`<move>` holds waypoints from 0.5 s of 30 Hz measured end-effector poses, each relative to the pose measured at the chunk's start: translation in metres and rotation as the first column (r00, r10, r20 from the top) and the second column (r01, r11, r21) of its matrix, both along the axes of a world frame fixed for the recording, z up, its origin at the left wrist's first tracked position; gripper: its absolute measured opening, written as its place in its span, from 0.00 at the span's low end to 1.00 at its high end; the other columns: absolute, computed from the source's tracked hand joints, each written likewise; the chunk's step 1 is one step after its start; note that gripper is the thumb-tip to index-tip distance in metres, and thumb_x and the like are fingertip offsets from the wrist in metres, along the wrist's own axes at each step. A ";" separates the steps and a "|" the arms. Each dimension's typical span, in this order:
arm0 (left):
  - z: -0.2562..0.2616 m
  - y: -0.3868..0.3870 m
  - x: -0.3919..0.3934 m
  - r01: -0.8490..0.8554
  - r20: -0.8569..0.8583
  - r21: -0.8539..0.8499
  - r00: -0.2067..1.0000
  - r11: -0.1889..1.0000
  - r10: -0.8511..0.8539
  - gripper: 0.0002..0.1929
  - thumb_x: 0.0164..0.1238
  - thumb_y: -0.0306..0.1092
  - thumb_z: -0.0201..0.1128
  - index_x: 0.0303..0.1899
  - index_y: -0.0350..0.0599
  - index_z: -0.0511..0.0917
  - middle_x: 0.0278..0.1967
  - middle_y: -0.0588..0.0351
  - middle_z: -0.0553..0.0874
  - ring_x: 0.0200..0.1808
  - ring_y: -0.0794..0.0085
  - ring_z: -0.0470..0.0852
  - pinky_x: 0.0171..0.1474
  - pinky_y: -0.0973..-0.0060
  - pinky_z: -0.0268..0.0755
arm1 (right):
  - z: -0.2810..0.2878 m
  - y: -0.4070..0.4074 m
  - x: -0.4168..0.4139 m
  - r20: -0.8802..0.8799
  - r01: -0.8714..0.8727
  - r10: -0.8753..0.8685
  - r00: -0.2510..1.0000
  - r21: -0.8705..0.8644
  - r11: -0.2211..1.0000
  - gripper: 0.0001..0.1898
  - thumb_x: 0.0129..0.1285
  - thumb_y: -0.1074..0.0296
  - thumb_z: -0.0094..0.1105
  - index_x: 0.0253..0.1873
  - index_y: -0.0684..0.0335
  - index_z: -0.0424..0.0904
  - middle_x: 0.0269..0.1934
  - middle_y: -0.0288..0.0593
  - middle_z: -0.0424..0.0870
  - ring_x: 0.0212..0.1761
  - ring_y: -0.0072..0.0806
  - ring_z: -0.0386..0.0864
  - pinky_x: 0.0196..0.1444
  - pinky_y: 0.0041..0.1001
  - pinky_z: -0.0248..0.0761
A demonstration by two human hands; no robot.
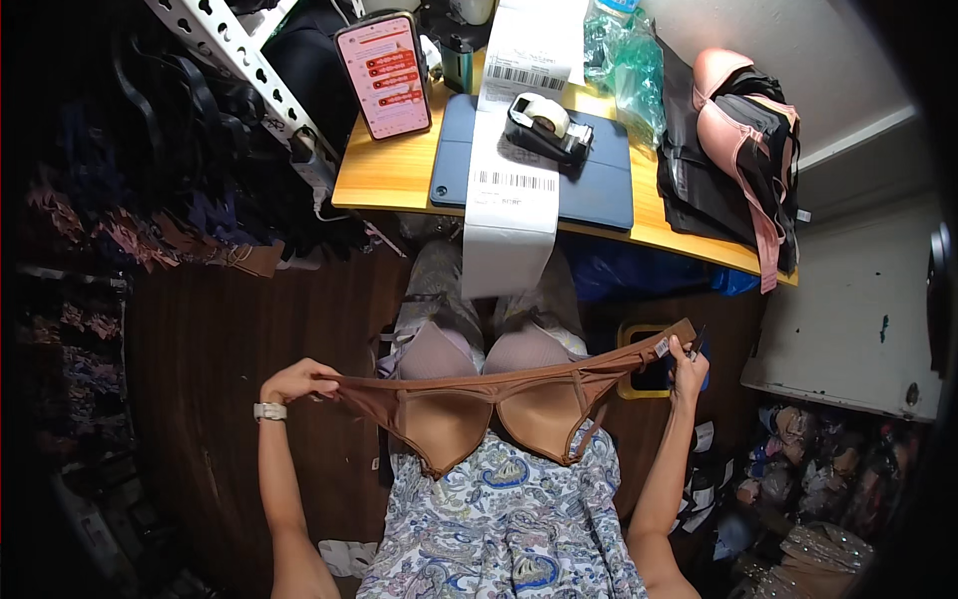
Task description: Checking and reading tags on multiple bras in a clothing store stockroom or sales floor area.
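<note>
A brown bra (pixel 449 427) is stretched sideways above my lap, its cup insides facing up and its band towards the desk. My left hand (pixel 301 380) pinches one end of the band. At the other end, my right hand (pixel 687 371) grips the band beside a small white tag (pixel 661 347). A dark, slim object (pixel 698 341) also shows at the right fingers; its kind is unclear. Beyond the brown bra, a mauve bra (pixel 526 352) with ribbed cups rests across my thighs.
The wooden desk (pixel 389 176) bears a propped phone (pixel 385 78), a blue tablet case (pixel 606 195), a tape dispenser (pixel 550 127) and a strip of printed labels (pixel 513 224) hanging over the edge. Pink and black bras (pixel 730 142) lie at its right. Garments hang from a rack (pixel 224 52) at left.
</note>
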State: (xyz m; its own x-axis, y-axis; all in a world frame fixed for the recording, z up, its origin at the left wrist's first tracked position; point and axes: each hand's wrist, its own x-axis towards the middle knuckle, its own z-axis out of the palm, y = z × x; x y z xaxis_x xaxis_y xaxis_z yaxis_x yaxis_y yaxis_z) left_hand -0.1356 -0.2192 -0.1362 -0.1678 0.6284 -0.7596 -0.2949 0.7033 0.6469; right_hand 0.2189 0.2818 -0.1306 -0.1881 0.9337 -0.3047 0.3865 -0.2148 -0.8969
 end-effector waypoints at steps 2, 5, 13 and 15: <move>-0.001 -0.018 -0.005 -0.209 0.056 0.045 0.977 0.977 0.206 0.16 0.60 0.32 0.65 0.44 0.27 0.78 0.38 0.46 0.84 0.41 0.66 0.84 0.48 0.70 0.79 | 0.001 -0.001 0.000 0.004 0.013 -0.013 1.000 0.009 1.000 0.13 0.56 0.65 0.67 0.26 0.55 0.69 0.15 0.23 0.63 0.11 0.09 0.56 0.13 0.16 0.45; -0.007 -0.041 -0.005 -0.467 0.013 0.096 0.884 0.879 0.468 0.17 0.60 0.35 0.65 0.43 0.27 0.77 0.37 0.46 0.84 0.38 0.67 0.85 0.44 0.72 0.81 | 0.010 -0.003 -0.002 -0.001 0.024 -0.024 1.000 0.031 0.999 0.14 0.56 0.65 0.67 0.26 0.55 0.68 0.15 0.24 0.63 0.11 0.09 0.56 0.13 0.15 0.45; -0.013 -0.034 0.008 -0.331 -0.266 -0.193 0.924 0.924 0.275 0.18 0.71 0.41 0.51 0.46 0.31 0.76 0.37 0.44 0.84 0.38 0.59 0.85 0.42 0.65 0.79 | 0.041 -0.013 -0.006 -0.058 -0.042 0.050 0.997 0.136 0.990 0.10 0.59 0.68 0.65 0.30 0.64 0.73 0.17 0.27 0.67 0.15 0.10 0.60 0.16 0.15 0.50; 0.007 0.041 0.043 -0.109 -0.864 -0.412 0.364 0.905 -0.349 0.18 0.65 0.39 0.54 0.45 0.31 0.78 0.40 0.35 0.81 0.44 0.47 0.80 0.48 0.60 0.71 | 0.050 -0.018 -0.009 0.042 -0.087 0.076 0.996 0.434 0.897 0.11 0.59 0.68 0.65 0.32 0.67 0.74 0.19 0.28 0.70 0.19 0.10 0.63 0.20 0.14 0.54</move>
